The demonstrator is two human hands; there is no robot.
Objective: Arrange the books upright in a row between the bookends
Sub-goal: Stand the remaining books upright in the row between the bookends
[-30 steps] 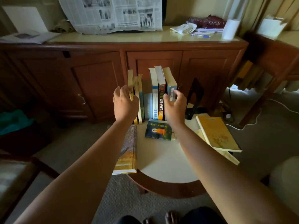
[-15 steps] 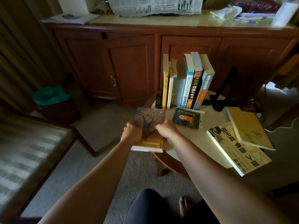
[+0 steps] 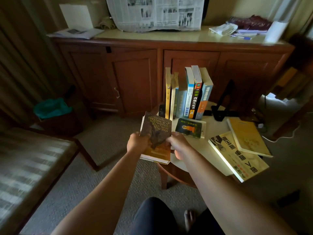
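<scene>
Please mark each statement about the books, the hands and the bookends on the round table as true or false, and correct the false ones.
1. Both hands hold the handbook for writers. True: the left hand grips its left edge and the right hand its right edge.
2. The black bookend on the right presses against the row of upright books. False: a clear gap lies between them.
3. Every book on the round table stands upright. False: the small dark green book and two yellow books lie flat.
4. A newspaper hangs over the cabinet behind the table. True.
5. The held book is closed. True.
</scene>
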